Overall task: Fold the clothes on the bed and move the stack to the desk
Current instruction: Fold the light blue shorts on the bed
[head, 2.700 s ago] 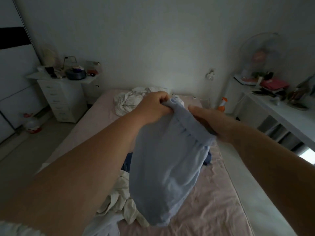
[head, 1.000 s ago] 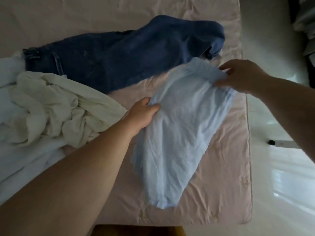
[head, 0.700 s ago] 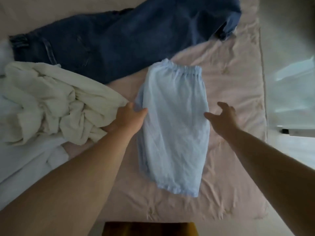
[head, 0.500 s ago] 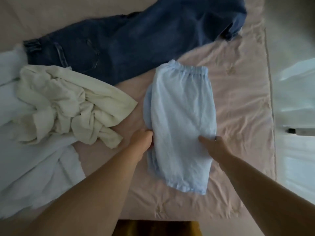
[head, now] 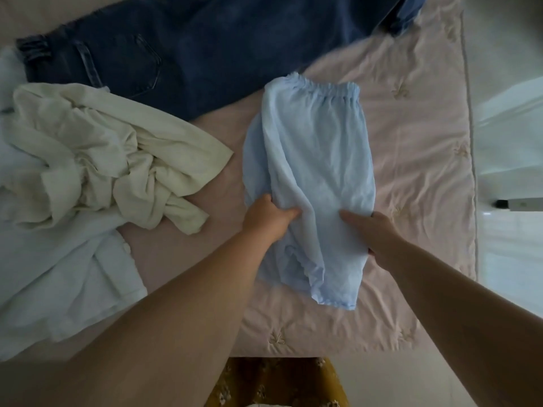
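Observation:
Light blue shorts (head: 317, 148) lie folded lengthwise on the pink bed sheet (head: 417, 142), elastic waistband at the far end. My left hand (head: 267, 218) pinches the cloth at the shorts' left edge, about two thirds of the way down. My right hand (head: 370, 227) grips the right edge at the same height. The hem end below my hands bunches and lifts off the sheet. Dark blue jeans (head: 191, 51) lie spread across the far side of the bed. A crumpled cream garment (head: 111, 154) and a white garment (head: 61, 274) are heaped at the left.
The bed's near edge runs along the bottom, with my mustard flowered clothing (head: 276, 383) below it. Pale floor (head: 511, 136) lies past the bed's right edge, with a small dark and white object (head: 520, 204) on it.
The shorts went from held in the air to laid flat on the sheet. Both hands slid down their sides and have now closed on the cloth, lifting the lower part.

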